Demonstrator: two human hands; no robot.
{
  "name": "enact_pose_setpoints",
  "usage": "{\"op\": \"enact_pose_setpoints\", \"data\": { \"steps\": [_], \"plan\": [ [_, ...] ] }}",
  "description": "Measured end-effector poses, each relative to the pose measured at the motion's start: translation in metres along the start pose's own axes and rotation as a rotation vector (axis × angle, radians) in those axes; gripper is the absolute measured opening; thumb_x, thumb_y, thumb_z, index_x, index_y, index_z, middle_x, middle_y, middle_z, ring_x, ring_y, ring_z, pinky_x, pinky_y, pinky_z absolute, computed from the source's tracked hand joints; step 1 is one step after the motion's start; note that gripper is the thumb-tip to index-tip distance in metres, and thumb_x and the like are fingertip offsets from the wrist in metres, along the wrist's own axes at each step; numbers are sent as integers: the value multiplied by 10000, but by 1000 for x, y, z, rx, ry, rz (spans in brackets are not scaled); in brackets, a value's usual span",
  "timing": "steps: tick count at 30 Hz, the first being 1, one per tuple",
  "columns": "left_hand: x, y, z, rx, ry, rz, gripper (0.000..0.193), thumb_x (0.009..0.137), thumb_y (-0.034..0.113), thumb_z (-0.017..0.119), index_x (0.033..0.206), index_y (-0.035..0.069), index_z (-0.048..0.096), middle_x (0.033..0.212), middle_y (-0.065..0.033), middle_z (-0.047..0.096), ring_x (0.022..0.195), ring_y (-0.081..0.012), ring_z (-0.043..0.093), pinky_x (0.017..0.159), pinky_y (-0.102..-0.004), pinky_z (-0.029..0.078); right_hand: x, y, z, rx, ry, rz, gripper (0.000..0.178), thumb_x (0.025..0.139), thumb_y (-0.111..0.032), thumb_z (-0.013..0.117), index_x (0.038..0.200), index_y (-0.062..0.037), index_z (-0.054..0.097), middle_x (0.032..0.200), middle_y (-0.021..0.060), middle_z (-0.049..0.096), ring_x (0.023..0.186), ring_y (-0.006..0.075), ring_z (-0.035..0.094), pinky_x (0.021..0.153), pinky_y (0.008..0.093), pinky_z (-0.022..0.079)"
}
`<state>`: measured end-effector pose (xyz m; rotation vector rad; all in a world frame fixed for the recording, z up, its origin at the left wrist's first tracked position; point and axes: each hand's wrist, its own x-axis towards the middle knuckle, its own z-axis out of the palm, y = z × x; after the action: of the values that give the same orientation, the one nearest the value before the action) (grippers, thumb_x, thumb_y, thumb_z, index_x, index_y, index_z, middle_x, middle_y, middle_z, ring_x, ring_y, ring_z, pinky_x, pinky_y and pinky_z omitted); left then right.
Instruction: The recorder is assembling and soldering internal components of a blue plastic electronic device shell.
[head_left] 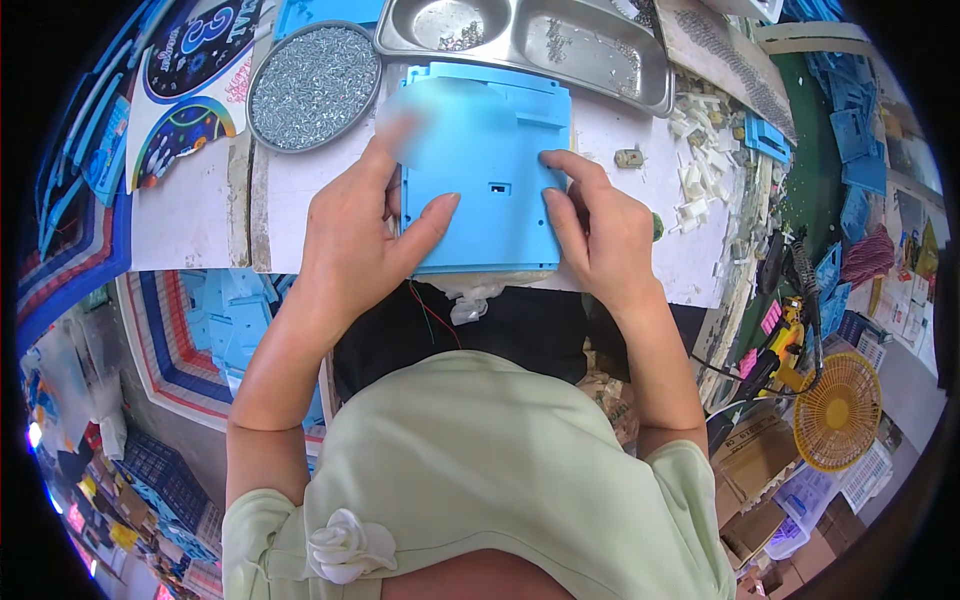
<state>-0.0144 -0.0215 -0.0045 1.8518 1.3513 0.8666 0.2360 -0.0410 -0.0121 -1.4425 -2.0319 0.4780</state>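
In the head view, a round dish point(303, 151) holds silvery screws point(315, 85); a metal tray point(511, 42) holds small bits point(462, 38). The blue casing point(470, 225) lies at the near edge of the surface point(285, 215), pale room showing leftward. The left hand point(352, 225) spreads its thumb across it; the right hand point(612, 230), finger and thumb apart, touches its right edge. Whether either clamps, one cannot tell.

bright, even light falls on the white tabletop point(610, 130) with soft shadows; the metal tray point(512, 45) gleams. a hazy smear blurs parts of the blue panel point(470, 215) and the left hand point(350, 228). straight edges bow toward a black border; lower-left clutter point(100, 500) looks soft, perhaps unfocused.
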Motion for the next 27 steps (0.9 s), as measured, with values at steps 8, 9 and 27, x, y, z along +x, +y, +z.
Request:
{"op": "enact_pose_setpoints", "data": {
  "steps": [8,9,27],
  "plan": [
    [-30,2,5,64,21,-167,635,864,193,786,1410,-11,536,668,-51,457,587,-199,481,572,-336,435,-1,-18,-8,-212,-145,-74,554,896,-57,683,1435,-107,564,730,117,647,596,293,619,583,397,506],
    [-33,-4,6,38,29,-165,620,869,188,783,1403,-17,545,664,-50,452,586,-197,479,573,-338,434,-3,-21,-9,-244,-171,-80,581,890,-57,680,1453,-115,550,734,118,650,601,298,624,582,406,509],
    [44,-90,-81,569,220,115,124,825,125,762,877,22,718,867,-101,672,833,-307,647,756,-405,501,150,-66,-27,-523,-661,-508,143,848,-182,683,935,-88,745,766,132,695,759,320,687,682,458,550]
  ]
}}
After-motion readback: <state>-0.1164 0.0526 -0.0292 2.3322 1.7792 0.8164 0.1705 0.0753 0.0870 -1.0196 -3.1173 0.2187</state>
